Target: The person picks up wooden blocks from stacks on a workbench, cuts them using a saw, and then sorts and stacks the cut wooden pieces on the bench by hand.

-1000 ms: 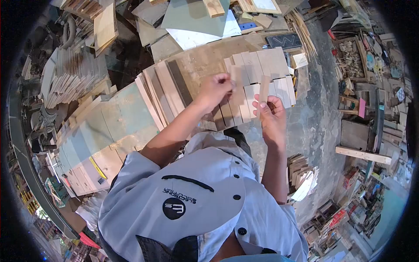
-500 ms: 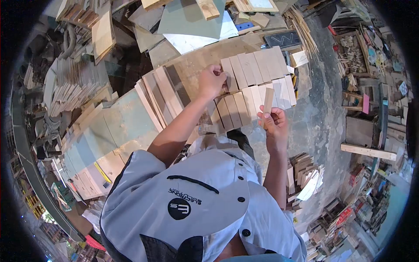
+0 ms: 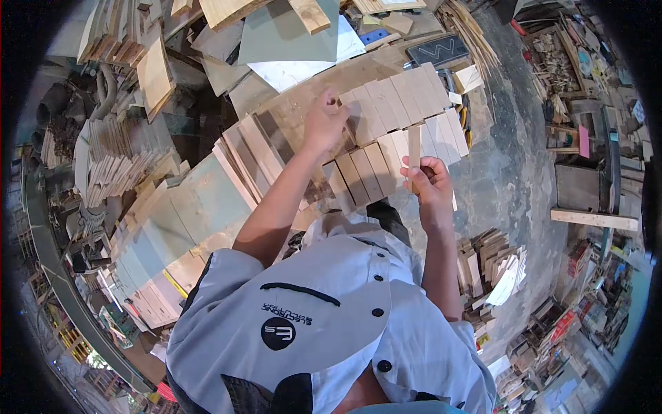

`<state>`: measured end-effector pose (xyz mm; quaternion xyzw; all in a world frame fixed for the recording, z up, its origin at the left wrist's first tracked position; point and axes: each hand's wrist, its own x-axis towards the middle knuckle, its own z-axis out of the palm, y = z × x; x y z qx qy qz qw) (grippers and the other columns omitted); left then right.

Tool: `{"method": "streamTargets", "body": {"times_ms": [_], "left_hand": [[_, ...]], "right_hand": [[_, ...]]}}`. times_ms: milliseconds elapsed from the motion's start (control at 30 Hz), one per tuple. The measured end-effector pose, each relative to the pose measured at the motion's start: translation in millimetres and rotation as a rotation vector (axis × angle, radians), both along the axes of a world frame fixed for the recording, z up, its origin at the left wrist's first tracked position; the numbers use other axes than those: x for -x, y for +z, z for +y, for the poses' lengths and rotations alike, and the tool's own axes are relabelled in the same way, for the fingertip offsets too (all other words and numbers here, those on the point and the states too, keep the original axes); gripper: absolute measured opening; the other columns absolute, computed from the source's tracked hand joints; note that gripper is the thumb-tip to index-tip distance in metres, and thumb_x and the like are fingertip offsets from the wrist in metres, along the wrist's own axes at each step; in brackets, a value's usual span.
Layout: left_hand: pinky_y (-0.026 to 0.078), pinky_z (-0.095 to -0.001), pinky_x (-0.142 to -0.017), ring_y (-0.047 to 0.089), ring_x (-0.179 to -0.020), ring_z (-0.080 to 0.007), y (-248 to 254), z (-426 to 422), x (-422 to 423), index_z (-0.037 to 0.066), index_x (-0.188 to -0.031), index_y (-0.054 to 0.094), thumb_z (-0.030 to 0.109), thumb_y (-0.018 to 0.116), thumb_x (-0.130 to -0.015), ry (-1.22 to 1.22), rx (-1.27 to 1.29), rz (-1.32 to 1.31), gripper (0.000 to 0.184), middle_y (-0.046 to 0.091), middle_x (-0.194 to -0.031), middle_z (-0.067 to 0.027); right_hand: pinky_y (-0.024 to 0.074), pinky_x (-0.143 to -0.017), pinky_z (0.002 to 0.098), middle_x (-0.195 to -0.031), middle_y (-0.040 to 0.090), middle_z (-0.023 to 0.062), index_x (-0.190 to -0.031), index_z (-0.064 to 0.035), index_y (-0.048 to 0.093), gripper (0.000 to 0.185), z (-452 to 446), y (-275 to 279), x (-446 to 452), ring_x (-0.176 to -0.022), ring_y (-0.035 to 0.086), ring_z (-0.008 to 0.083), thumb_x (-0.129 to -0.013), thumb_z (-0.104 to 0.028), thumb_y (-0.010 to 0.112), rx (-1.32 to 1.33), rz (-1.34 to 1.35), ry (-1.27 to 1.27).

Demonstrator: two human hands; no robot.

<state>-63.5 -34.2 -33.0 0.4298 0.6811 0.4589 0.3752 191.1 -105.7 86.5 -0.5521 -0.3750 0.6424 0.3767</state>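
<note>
My right hand (image 3: 429,186) is closed around the lower end of a narrow wooden strip (image 3: 414,146), which stands up from the fingers over the front row of boards. My left hand (image 3: 327,121) is at the left end of the back row of small wooden boards (image 3: 400,100), its fingers bent and apart, holding nothing that I can see. In front of that row, a second row of small wooden boards (image 3: 364,174) lies side by side, partly behind the strip and my right hand. Both rows lie on a wooden workbench (image 3: 293,103).
Longer planks (image 3: 254,155) lie on the bench left of my left arm. A grey-green sheet (image 3: 289,31) and a dark plate marked W (image 3: 438,50) lie at the back. Offcuts (image 3: 491,262) are piled on the floor at right; stacked thin boards (image 3: 124,162) stand at left.
My left hand has drawn slightly back from the end of the back row, and its fingers have loosened. My right hand keeps the strip, now tilted less. The view has shifted a little.
</note>
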Motion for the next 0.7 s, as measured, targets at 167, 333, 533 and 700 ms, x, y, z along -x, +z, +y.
{"method": "streamTargets", "body": {"times_ms": [167, 333, 533, 700], "left_hand": [[0.055, -0.0367, -0.085, 0.067, -0.101, -0.0318, 12, 8, 13, 0.000, -0.132, 0.060, 0.026, 0.071, -0.089, -0.185, 0.083, 0.077, 0.052, 0.060, -0.122, -0.0219], [0.052, -0.0406, -0.094, 0.065, -0.107, -0.0372, 18, -3, 4, -0.002, -0.124, 0.065, 0.028, 0.073, -0.086, -0.113, -0.021, 0.162, 0.050, 0.063, -0.120, -0.0264], [0.052, -0.0309, -0.076, 0.063, -0.083, -0.0151, 64, -49, -25, -0.003, -0.111, 0.064, 0.019, 0.075, -0.088, 0.077, -0.039, -0.396, 0.034, 0.067, -0.092, -0.0095], [0.049, -0.0273, -0.067, 0.057, -0.072, -0.0095, 84, -78, -31, -0.003, -0.103, 0.063, 0.018, 0.068, -0.093, -0.105, 0.032, -0.321, 0.024, 0.064, -0.083, -0.0015]], "right_hand": [[0.0520, -0.085, 0.0321, -0.123, 0.069, 0.0111, -0.114, -0.0056, 0.056, 0.022, -2, 3, 5, -0.103, 0.067, 0.0170, -0.097, -0.018, 0.065, -0.007, -0.025, 0.011], [0.0527, -0.085, 0.0322, -0.124, 0.068, 0.0116, -0.114, -0.0045, 0.056, 0.023, -4, 3, 8, -0.104, 0.067, 0.0174, -0.097, -0.017, 0.064, -0.005, -0.026, 0.010], [0.0498, -0.083, 0.0260, -0.098, 0.064, 0.0044, -0.116, -0.0021, 0.054, 0.032, -6, 6, 25, -0.090, 0.061, 0.0114, -0.090, -0.008, 0.072, -0.130, -0.112, 0.127], [0.0525, -0.088, 0.0320, -0.109, 0.066, 0.0092, -0.125, -0.0002, 0.054, 0.043, -10, 12, 55, -0.100, 0.065, 0.0187, -0.089, -0.010, 0.074, -0.249, -0.268, 0.352]]}}
